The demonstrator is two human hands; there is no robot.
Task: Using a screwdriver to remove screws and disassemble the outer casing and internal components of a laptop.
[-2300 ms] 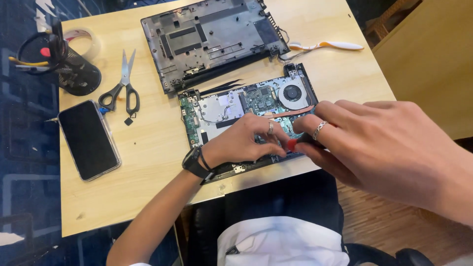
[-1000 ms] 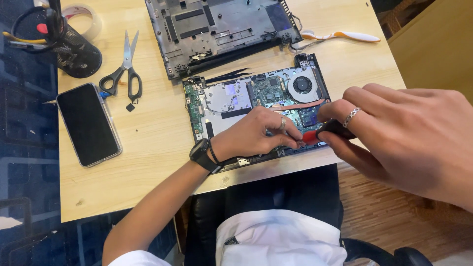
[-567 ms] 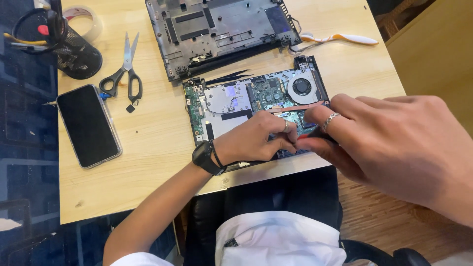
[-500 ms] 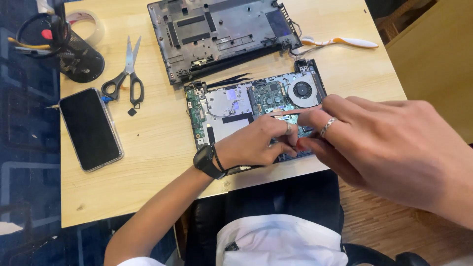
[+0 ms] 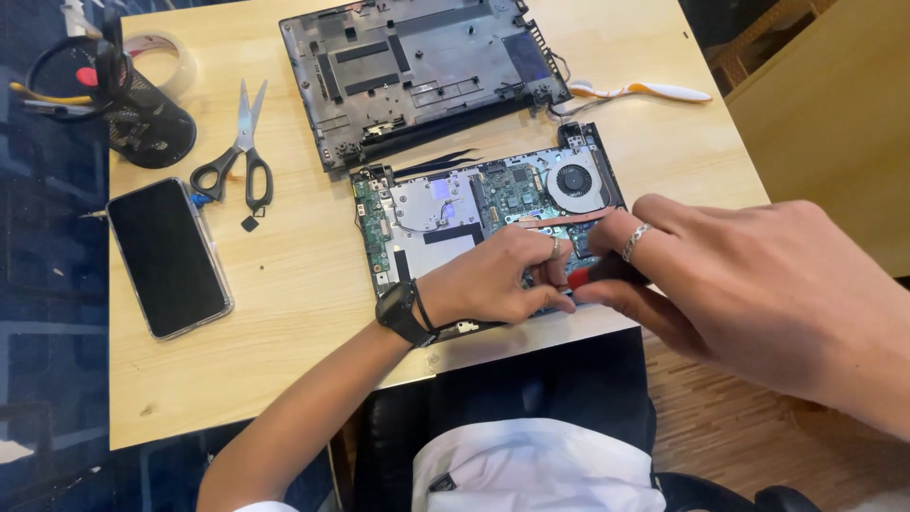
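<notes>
**Q:** Fingers: state and position, head view?

**A:** My right-hand fingers (image 5: 616, 248) are closed around a screwdriver (image 5: 607, 274) with a red and black handle; only a short part of it shows between them. My right hand (image 5: 758, 294) sits over the near right corner of the open laptop base (image 5: 474, 228). My left-hand fingers (image 5: 540, 284) are curled and pressed down on the board just beside the screwdriver. I cannot tell whether they pinch anything. My left hand (image 5: 493, 280) carries a ring, and a black watch (image 5: 400, 313) sits on the wrist.

**Q:** Location of the laptop base?

**A:** It lies flat at the near edge of the wooden surface (image 5: 284, 313), internals facing up. The round fan (image 5: 573, 180) is in its far right corner; a silver shield plate (image 5: 431, 204) occupies the left half.

**Q:** Adjacent items?

**A:** The removed bottom cover (image 5: 417, 66) lies just behind the base, inner side up. A white and orange tool (image 5: 645, 91) rests to the right of the cover. Scissors (image 5: 237, 156) with black handles lie left of the cover, closed. A dark phone (image 5: 169, 256), screen up, lies near the left edge. A black mesh holder (image 5: 142, 123) stands at the far left corner, with a tape roll (image 5: 166, 52) behind it.
</notes>
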